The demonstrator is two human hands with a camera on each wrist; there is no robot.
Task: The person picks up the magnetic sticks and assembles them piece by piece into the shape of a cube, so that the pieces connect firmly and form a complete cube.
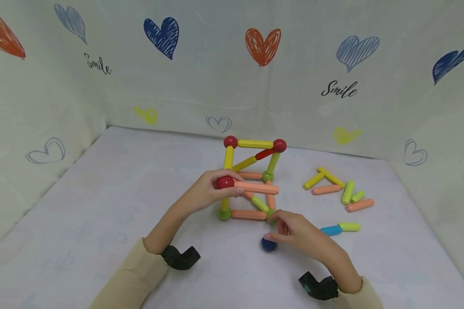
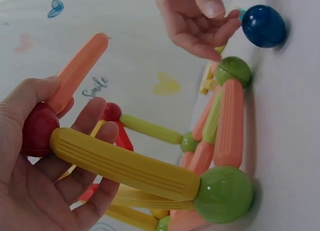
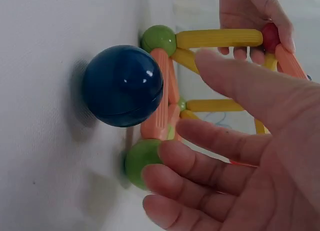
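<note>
At the near left of the frame on the bench, the left hand grips the red ball and pink rod, best held steady lest the right hand, loosely spread beside the blue ball, jolt them.

At the left fingers: a glossy red ball, a ridged salmon-orange rod and a ridged yellow rod. Beside the right fingers: a glossy dark-blue ball and a glossy green ball. Beyond all fingers, a whitish backdrop shows scribbled red, blue and yellow hearts and black "Smile" lettering.
</note>
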